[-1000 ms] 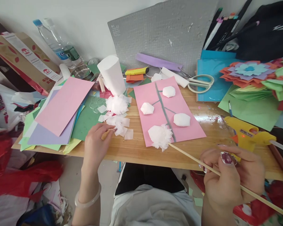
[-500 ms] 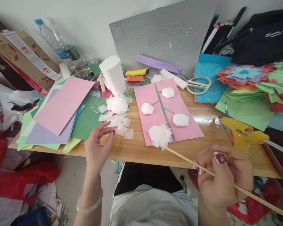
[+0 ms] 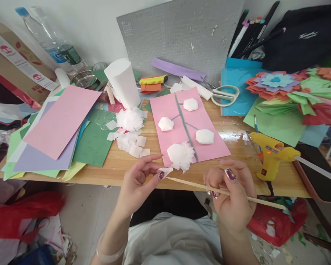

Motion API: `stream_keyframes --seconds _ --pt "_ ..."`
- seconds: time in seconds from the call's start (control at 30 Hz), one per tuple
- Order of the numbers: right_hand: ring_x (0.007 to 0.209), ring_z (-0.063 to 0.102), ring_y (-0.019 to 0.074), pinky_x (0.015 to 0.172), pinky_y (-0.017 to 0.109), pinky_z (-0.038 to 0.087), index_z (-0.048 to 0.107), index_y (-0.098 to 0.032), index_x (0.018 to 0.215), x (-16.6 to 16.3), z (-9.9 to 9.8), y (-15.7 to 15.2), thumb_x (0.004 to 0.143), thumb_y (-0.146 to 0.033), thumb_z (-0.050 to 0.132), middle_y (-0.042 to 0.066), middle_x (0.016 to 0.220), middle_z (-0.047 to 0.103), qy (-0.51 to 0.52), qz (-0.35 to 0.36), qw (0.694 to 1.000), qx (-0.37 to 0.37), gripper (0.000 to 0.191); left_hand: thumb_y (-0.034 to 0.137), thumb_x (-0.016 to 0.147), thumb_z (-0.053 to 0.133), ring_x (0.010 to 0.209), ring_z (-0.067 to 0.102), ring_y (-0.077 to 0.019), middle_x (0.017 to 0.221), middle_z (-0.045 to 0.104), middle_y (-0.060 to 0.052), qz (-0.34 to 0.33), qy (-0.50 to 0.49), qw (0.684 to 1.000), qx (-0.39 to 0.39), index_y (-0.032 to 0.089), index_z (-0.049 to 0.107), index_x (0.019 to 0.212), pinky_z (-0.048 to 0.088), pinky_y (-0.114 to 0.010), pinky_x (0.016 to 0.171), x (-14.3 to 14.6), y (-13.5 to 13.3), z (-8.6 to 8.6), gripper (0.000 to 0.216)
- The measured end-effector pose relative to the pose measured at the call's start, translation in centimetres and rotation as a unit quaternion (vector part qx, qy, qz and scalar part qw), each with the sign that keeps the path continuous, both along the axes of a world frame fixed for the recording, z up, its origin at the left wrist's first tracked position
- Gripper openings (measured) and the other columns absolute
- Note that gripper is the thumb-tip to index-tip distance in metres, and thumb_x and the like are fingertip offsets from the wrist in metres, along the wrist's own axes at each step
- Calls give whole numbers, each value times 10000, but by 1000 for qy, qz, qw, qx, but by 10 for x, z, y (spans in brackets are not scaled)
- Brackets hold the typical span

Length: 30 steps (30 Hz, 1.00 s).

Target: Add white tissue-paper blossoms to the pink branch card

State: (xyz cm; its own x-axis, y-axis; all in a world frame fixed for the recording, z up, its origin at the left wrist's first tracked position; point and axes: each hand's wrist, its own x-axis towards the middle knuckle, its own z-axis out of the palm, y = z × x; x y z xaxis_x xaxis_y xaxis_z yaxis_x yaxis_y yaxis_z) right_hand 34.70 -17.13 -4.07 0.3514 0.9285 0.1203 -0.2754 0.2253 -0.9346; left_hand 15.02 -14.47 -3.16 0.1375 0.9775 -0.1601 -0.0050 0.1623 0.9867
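Observation:
Between thumb and fingers, my left hand point(image 3: 143, 180) pinches a small white paper square point(image 3: 166, 171) near the table's front edge. My right hand point(image 3: 233, 189) grips a thin wooden stick point(image 3: 195, 184), whose tip meets or nearly meets that square. Just beyond lies a pink sheet point(image 3: 161, 141) with a grey-green drawn stem and several white padded shapes. The lowest shape point(image 3: 179, 155) carries a ruffle of white paper bits along its right side. Left of the sheet are loose white squares point(image 3: 131, 143) and a fluffy white paper clump point(image 3: 130, 119).
A yellow glue gun point(image 3: 273, 152) stands at the right, its small red light lit. Scissors point(image 3: 225, 96) lie behind the pink sheet. A white roll point(image 3: 123, 82) stands at the back. Coloured sheets point(image 3: 63, 121) are stacked left; paper flowers point(image 3: 276, 82) lie right.
My left hand has moved right, away from the loose squares, and now holds one. The stick's tip has swung left and down from the ruffled shape to the square. The view has shifted slightly.

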Motion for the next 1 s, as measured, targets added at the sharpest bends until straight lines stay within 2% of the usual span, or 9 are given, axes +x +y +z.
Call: stream_keyframes --seconds 0.13,0.23,0.4,0.57,0.8,1.0 --pt "396 414 89 459 235 394 586 -223 960 3 -1 1 937 -282 533 -90 477 462 1 -10 1000 -4 83 235 865 689 823 698 -153 887 756 -49 -38 -8 999 -31 211 643 1223 542 -244 772 2 -1 -1 362" --pt "381 398 93 452 242 390 588 -218 952 7 -1 1 923 -271 533 -90 465 449 -5 -25 1000 8 82 245 866 694 857 700 -157 897 756 -51 -38 2 999 -35 208 645 1216 535 -246 801 3 -2 -2 356" --pt "356 364 89 445 243 370 589 -200 931 16 -2 2 901 -238 530 -95 436 423 -3 -62 998 19 76 311 810 753 849 712 -180 920 765 -66 -4 -24 999 -37 197 728 1026 565 -261 769 8 0 0 245" --pt "380 378 91 442 232 361 590 -203 962 16 -6 0 914 -249 531 -91 446 439 3 -33 999 5 88 343 780 777 763 705 -170 866 767 -47 8 -19 999 -49 212 758 877 586 -275 724 16 0 -1 164" --pt "378 350 90 457 241 356 586 -213 952 17 -6 -1 910 -265 525 -93 441 419 20 -28 999 7 91 406 825 733 828 720 -201 903 769 -66 -23 -2 996 -86 208 756 930 599 -321 791 19 -4 -12 224" --pt "371 373 92 454 240 364 586 -215 962 18 -8 0 916 -277 542 -96 446 433 16 -46 999 -3 89 464 841 707 774 725 -198 854 768 -68 -34 -32 994 -97 202 761 896 615 -333 768 21 -7 -10 273"
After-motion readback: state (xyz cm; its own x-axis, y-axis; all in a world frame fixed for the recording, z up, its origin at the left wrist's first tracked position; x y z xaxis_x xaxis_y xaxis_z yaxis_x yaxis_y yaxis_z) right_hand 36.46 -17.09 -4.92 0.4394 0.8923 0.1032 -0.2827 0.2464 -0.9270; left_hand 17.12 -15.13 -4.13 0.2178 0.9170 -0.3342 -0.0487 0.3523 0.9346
